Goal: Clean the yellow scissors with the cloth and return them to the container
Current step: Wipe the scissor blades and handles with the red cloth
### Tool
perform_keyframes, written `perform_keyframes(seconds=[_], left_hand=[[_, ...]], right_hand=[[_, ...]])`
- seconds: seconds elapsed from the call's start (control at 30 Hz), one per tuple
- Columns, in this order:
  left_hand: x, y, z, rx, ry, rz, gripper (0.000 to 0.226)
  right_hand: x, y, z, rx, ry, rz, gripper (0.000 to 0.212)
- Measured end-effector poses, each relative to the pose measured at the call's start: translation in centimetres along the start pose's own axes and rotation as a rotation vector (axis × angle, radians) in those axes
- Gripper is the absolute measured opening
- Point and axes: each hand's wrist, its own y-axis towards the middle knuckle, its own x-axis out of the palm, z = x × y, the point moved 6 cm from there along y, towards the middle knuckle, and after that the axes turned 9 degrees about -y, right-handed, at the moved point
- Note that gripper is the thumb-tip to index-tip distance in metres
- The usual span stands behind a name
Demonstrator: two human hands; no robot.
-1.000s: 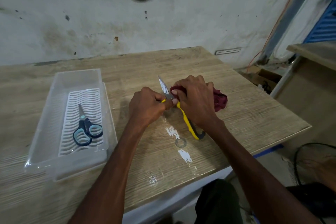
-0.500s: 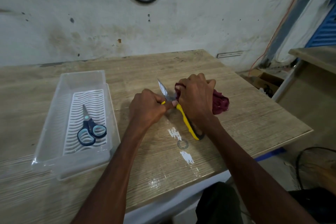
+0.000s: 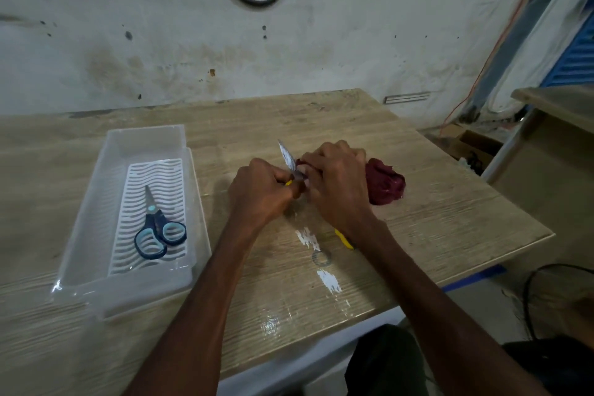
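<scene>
The scene is lit dimly and evenly (no hard shadows are cast). Glare is seen on the desk [image 3: 324, 280] near its front edge. Edges are bowed by wide-angle distortion; the right margin is smeared.

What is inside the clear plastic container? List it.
The clear plastic container holds a white slatted insert with blue-handled scissors lying on it. Anything beneath the insert cannot be seen.

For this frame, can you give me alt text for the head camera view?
Two hands wipe the yellow scissors with a maroon cloth on a wooden table. At left, a clear container holds blue scissors.
</scene>
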Motion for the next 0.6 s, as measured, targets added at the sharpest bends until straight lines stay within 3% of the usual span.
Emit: perform_keyframes(seconds=[0.1, 0.23, 0.47, 0.6], left_hand=[[-0.1, -0.2, 0.1, 0.002, 0.004, 0.003, 0.023], [0.5, -0.3, -0.1, -0.007, -0.036, -0.039, 0.039], [0.7, -0.2, -0.2, 0.043, 0.006, -0.021, 0.050], [0.6, -0.1, -0.3, 0.018, 0.006, -0.042, 0.046]], right_hand=[[-0.8, -0.4, -0.7, -0.100, -0.056, 0.034, 0.011], [-0.9, -1.3, 1.5, 0.010, -0.110, 0.001, 0.026], [-0.6, -0.4, 0.5, -0.007, -0.079, 0.051, 0.017], [0.1, 1.3, 2.6, 0.190, -0.116, 0.023, 0.025]])
